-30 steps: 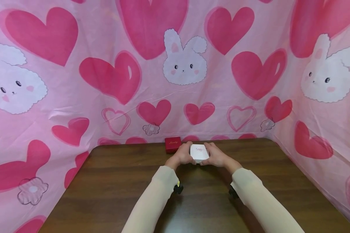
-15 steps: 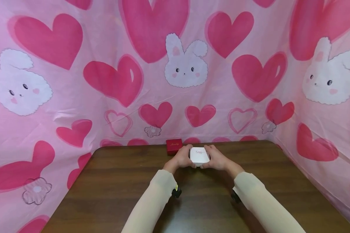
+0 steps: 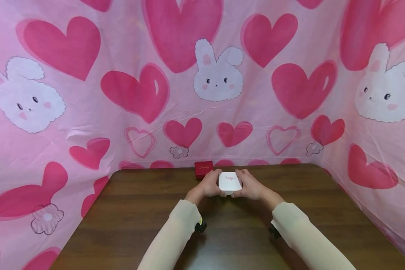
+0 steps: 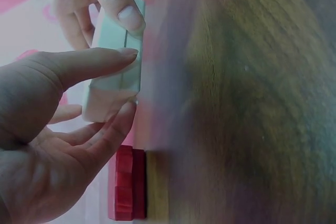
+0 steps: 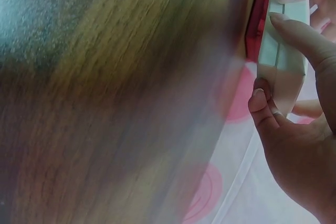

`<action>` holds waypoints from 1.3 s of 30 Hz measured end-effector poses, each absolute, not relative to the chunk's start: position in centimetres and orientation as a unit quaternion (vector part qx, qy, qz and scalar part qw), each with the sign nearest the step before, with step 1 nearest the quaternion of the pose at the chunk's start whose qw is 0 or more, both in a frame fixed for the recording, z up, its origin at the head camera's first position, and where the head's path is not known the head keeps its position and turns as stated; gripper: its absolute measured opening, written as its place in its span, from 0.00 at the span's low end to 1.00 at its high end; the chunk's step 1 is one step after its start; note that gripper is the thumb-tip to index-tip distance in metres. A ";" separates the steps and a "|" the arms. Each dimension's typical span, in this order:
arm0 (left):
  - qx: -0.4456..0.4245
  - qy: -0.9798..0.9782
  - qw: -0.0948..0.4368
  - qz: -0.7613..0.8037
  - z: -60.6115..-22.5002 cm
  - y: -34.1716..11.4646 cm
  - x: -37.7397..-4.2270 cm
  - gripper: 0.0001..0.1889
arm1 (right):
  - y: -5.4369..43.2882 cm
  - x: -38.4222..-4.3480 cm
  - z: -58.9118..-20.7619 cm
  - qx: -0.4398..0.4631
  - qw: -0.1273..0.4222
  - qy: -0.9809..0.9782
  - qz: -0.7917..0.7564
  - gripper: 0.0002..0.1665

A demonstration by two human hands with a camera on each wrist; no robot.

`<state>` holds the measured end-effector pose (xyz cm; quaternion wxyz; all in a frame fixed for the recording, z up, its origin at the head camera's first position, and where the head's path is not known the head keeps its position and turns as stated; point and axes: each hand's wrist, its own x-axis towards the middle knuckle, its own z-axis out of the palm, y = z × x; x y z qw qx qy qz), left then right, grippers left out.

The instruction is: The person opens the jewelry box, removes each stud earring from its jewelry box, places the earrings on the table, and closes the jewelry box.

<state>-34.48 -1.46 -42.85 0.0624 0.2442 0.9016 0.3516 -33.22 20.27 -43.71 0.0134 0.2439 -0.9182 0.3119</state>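
A small white box [image 3: 230,182] with rounded corners and red script on its lid is held between both hands near the table's far side. My left hand [image 3: 209,184] grips its left side, my right hand [image 3: 251,186] its right. In the left wrist view a seam runs along the front of the white box [image 4: 118,80]; the left thumb lies across this face while fingertips reach the lower edge. The right wrist view gives the mirrored hold: right thumb over the front of the box [image 5: 283,56], fingers curled at its edge and underside.
Just behind and left of the white box stands a red box [image 3: 203,167] with gold script, close to the far edge of the brown wooden table [image 3: 148,221]. A pink cloth [image 3: 256,101] with hearts and rabbits hangs around the back and sides.
Both hands have brought the white box slightly toward me and a little left, relative to the red box. The hold looks the same. The head view has shifted slightly.
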 end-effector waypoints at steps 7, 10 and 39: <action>0.265 0.904 0.046 0.331 -42.2 -2.0 -34.0 0.45 | 19.9 -32.6 -43.2 0.246 0.012 -0.917 0.313 0.57; 0.272 0.904 0.043 0.326 -42.1 -2.2 -33.8 0.46 | 19.8 -32.4 -43.2 0.252 0.017 -0.917 0.309 0.58; 0.277 0.902 0.062 0.326 -42.1 -3.4 -32.4 0.42 | 18.8 -31.1 -43.3 0.246 -0.021 -0.918 0.311 0.60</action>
